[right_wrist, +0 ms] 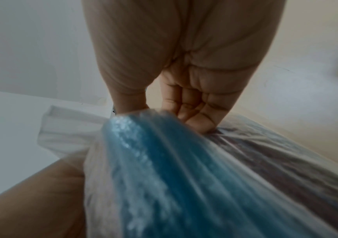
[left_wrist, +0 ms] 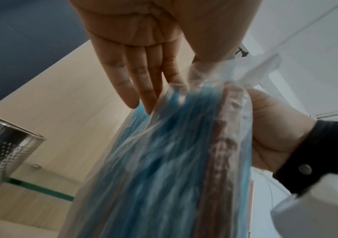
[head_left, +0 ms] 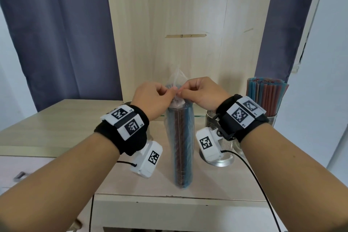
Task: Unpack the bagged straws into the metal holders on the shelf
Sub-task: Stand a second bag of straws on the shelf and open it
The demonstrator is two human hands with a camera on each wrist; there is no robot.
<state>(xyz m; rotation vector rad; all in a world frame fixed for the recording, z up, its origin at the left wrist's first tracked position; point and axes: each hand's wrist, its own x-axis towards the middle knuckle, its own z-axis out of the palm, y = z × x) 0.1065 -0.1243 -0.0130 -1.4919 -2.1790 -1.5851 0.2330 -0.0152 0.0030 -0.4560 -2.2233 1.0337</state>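
Note:
A clear plastic bag of blue and brown straws (head_left: 181,149) stands upright on the wooden shelf (head_left: 56,124), its bunched neck sticking up. My left hand (head_left: 156,98) and right hand (head_left: 199,93) meet at the top of the bag, and each pinches the plastic at the neck. In the left wrist view the bag (left_wrist: 164,161) fills the middle, with my left fingers (left_wrist: 141,83) lying along its top. In the right wrist view my right fingers (right_wrist: 194,112) curl onto the plastic of the bag (right_wrist: 184,177). A perforated metal holder (head_left: 216,137) stands right of the bag.
Another metal holder (head_left: 271,118) at the far right is full of blue and red straws (head_left: 265,96). A third holder (left_wrist: 3,153) sits left of the bag, mostly hidden behind my left wrist in the head view. A wood panel (head_left: 188,34) and blue curtains (head_left: 56,34) stand behind.

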